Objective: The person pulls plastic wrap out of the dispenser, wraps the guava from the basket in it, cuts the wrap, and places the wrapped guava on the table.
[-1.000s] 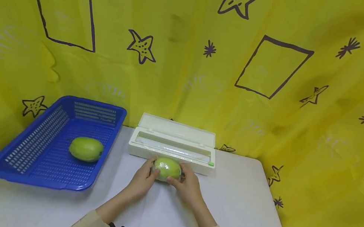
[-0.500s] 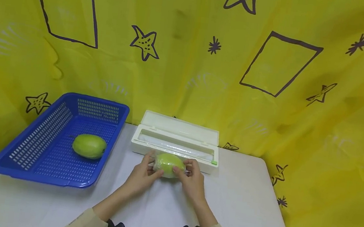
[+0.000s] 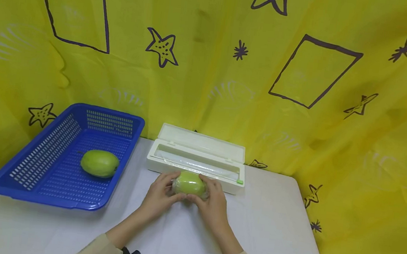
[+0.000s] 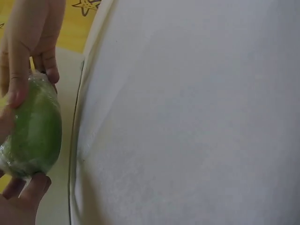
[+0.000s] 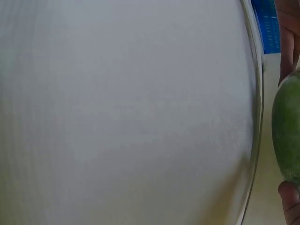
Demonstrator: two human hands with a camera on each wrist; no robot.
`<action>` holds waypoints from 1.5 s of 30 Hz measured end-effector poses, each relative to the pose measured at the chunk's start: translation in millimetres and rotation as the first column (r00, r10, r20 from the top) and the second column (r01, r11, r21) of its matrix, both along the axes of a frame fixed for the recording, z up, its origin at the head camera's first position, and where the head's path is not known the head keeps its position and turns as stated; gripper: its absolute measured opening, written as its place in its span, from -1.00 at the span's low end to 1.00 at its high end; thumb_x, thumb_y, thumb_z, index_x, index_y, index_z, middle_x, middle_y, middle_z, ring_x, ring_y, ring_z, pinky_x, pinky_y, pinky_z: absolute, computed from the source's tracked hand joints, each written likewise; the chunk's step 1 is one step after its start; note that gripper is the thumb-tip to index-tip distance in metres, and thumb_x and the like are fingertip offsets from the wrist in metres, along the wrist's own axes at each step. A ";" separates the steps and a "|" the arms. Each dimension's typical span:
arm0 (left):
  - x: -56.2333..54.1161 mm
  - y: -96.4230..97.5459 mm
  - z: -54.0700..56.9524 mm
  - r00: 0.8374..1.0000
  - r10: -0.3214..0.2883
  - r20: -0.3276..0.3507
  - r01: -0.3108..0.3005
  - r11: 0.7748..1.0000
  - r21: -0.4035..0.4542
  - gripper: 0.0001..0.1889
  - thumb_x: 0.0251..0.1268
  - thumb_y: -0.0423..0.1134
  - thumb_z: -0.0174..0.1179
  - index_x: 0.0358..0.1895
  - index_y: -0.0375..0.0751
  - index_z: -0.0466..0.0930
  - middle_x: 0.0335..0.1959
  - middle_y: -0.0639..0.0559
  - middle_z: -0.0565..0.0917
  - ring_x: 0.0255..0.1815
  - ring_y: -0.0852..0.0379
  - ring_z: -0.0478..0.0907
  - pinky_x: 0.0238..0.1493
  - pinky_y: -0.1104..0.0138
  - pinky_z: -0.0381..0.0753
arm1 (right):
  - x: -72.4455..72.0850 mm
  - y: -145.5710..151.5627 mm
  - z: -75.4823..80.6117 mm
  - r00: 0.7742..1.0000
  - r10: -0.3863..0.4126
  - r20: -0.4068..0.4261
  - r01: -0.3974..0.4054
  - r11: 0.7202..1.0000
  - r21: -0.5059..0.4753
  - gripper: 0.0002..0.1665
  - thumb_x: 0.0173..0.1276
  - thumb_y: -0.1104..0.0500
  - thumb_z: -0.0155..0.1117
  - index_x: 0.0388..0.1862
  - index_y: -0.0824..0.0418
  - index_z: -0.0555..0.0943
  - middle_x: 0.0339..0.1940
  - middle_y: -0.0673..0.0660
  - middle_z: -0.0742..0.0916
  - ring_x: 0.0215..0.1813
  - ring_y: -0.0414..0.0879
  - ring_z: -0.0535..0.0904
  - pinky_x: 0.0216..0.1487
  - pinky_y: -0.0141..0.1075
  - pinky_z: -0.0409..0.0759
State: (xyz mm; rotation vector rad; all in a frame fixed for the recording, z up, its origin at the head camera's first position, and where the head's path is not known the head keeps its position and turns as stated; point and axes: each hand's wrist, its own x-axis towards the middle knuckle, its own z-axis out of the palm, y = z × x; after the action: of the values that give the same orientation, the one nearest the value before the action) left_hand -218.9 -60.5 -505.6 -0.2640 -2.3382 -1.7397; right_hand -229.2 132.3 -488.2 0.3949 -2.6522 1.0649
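Fruit [image 3: 190, 181], green, film-wrapped: pinched at one end by my left hand [image 3: 160, 193], at other by my right hand [image 3: 214, 202], just before open white box [image 3: 161, 166]. Second fruit [image 3: 99, 163] in blue basket [image 3: 44, 198], leftward.

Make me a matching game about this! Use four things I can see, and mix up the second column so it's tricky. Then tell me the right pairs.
Things:
1. film-wrapped green fruit
2. other green fruit
3. plastic basket
4. cling film dispenser

Clues:
A. lying inside something with slotted walls
B. white, with its lid open and a roll inside
C. held between the left hand and the right hand
D. blue all over

Right pairs: 1-C, 2-A, 3-D, 4-B
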 end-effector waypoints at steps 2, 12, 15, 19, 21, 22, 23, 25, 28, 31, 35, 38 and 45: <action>-0.1 1.1 -1.3 0.999 0.034 -0.041 -0.037 0.996 -0.076 -0.29 0.05 -0.20 0.51 0.33 -0.22 0.48 0.17 -0.12 0.53 0.09 -0.10 0.62 0.13 0.30 0.63 | -1.0 1.3 1.9 1.000 0.003 -0.022 -0.003 1.000 0.012 -0.15 0.02 -0.21 0.53 0.31 -0.01 0.55 -0.02 0.04 0.62 -0.14 -0.16 0.48 -0.17 -0.32 0.51; 0.1 4.3 3.5 0.991 0.121 -0.049 -0.130 0.958 -0.258 -0.36 0.21 0.00 0.40 0.31 -0.19 0.50 0.07 -0.11 0.63 -0.18 0.10 0.58 -0.14 0.19 0.63 | -6.6 0.7 7.8 1.000 -0.027 0.009 0.026 0.999 0.028 -0.23 0.05 -0.26 0.53 0.22 0.04 0.64 0.12 0.14 0.71 0.16 0.08 0.61 0.12 0.00 0.59; -1.8 4.8 7.1 0.992 0.126 0.004 -0.121 0.961 -0.250 -0.38 0.21 -0.03 0.40 0.30 -0.20 0.52 0.03 -0.11 0.63 -0.25 0.15 0.53 -0.20 0.23 0.59 | -9.4 0.6 8.2 0.998 -0.033 0.055 0.032 0.999 0.012 -0.26 0.05 -0.25 0.54 0.19 0.04 0.65 0.12 0.11 0.72 0.16 0.06 0.61 0.10 0.00 0.59; -4.0 5.2 7.2 0.990 0.119 0.078 -0.098 0.969 -0.227 -0.38 0.19 -0.07 0.41 0.31 -0.21 0.51 -0.02 -0.10 0.64 -0.30 0.15 0.49 -0.25 0.29 0.53 | -10.1 0.5 7.1 0.997 -0.038 0.074 0.038 0.999 0.000 -0.29 0.03 -0.22 0.57 0.14 0.04 0.68 0.05 0.08 0.74 0.05 0.00 0.64 0.00 -0.08 0.60; -4.8 5.5 7.0 0.989 0.113 0.097 -0.091 0.975 -0.205 -0.38 0.20 -0.10 0.41 0.30 -0.24 0.51 0.01 -0.15 0.63 -0.24 0.11 0.55 -0.22 0.27 0.59 | -9.9 0.1 6.5 0.995 -0.052 0.090 0.053 0.999 -0.010 -0.28 0.01 -0.21 0.58 0.13 0.05 0.65 0.00 0.09 0.76 -0.04 -0.02 0.64 -0.08 -0.13 0.59; -5.2 5.8 7.0 0.989 0.109 0.102 -0.087 0.977 -0.193 -0.39 0.20 -0.11 0.41 0.30 -0.26 0.51 0.03 -0.17 0.63 -0.19 0.08 0.57 -0.19 0.25 0.62 | -9.8 -0.1 6.2 0.993 -0.060 0.097 0.062 0.998 -0.011 -0.27 0.01 -0.22 0.59 0.11 0.07 0.63 -0.04 0.10 0.76 -0.09 -0.02 0.64 -0.14 -0.14 0.58; -5.5 6.2 6.8 0.989 0.107 0.104 -0.087 0.979 -0.186 -0.39 0.19 -0.12 0.41 0.29 -0.29 0.51 0.04 -0.20 0.62 -0.15 0.04 0.59 -0.16 0.22 0.64 | -9.5 -0.1 5.9 0.992 -0.069 0.109 0.071 0.997 -0.012 -0.28 0.00 -0.22 0.59 0.08 0.07 0.60 -0.07 0.12 0.77 -0.14 -0.01 0.64 -0.19 -0.16 0.56; -5.9 6.7 6.9 0.987 0.113 0.112 -0.091 0.979 -0.181 -0.40 0.19 -0.13 0.41 0.27 -0.31 0.52 0.05 -0.22 0.60 -0.09 0.00 0.59 -0.13 0.20 0.65 | -9.2 -0.3 5.4 0.988 -0.087 0.131 0.088 0.996 -0.006 -0.31 0.00 -0.25 0.58 0.00 0.05 0.54 -0.10 0.17 0.77 -0.16 0.01 0.64 -0.24 -0.18 0.55; -7.3 7.5 6.4 0.983 0.125 0.132 -0.099 0.978 -0.186 -0.38 0.19 -0.11 0.41 0.28 -0.32 0.52 0.00 -0.18 0.54 -0.14 0.01 0.53 -0.17 0.21 0.58 | -9.7 -0.6 6.3 0.980 -0.107 0.169 0.111 0.994 -0.015 -0.36 -0.01 -0.25 0.58 -0.12 0.03 0.50 -0.13 0.20 0.76 -0.16 0.04 0.64 -0.24 -0.16 0.56; -9.3 7.2 4.9 0.981 0.134 0.138 -0.106 0.975 -0.194 -0.38 0.19 -0.07 0.40 0.28 -0.28 0.52 -0.05 -0.11 0.48 -0.19 0.06 0.47 -0.20 0.26 0.52 | -10.6 -0.8 6.1 0.975 -0.116 0.191 0.127 0.991 -0.049 -0.41 0.00 -0.23 0.58 -0.16 0.03 0.53 -0.14 0.17 0.74 -0.15 0.02 0.62 -0.20 -0.15 0.56; -8.0 6.2 1.6 0.985 0.124 0.117 -0.100 0.976 -0.196 -0.36 0.21 -0.03 0.39 0.32 -0.25 0.50 -0.05 -0.09 0.48 -0.15 0.10 0.48 -0.14 0.29 0.55 | -9.0 0.1 2.4 0.972 -0.104 0.213 0.129 0.986 -0.107 -0.39 0.02 -0.22 0.58 -0.08 0.05 0.55 -0.06 0.15 0.72 -0.09 -0.01 0.61 -0.15 -0.19 0.57; -4.7 6.2 -2.4 0.990 0.100 0.097 -0.077 0.973 -0.219 -0.30 0.28 0.01 0.34 0.40 -0.27 0.40 0.06 -0.15 0.46 -0.18 0.11 0.50 -0.14 0.29 0.57 | -5.2 2.3 -2.6 0.972 -0.057 0.228 0.091 0.986 -0.142 -0.33 0.09 -0.22 0.54 0.04 0.05 0.50 0.08 0.22 0.69 -0.04 0.01 0.66 -0.14 -0.21 0.63; 4.1 7.1 -3.8 0.997 0.029 0.072 -0.012 0.973 -0.230 -0.19 0.43 0.10 0.16 0.55 -0.28 0.10 0.27 -0.29 0.33 -0.07 0.04 0.51 -0.06 0.21 0.60 | 3.5 13.7 -1.2 0.974 0.039 0.222 0.019 0.967 -0.252 -0.39 0.22 -0.16 0.47 0.19 0.00 0.55 0.22 0.18 0.67 0.18 0.15 0.63 0.07 -0.08 0.67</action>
State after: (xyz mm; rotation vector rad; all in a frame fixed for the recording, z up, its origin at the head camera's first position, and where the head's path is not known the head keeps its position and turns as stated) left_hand -214.8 -53.4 -509.4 -0.2138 -2.5881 -1.4939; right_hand -225.8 146.1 -489.4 0.2476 -2.6547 1.5122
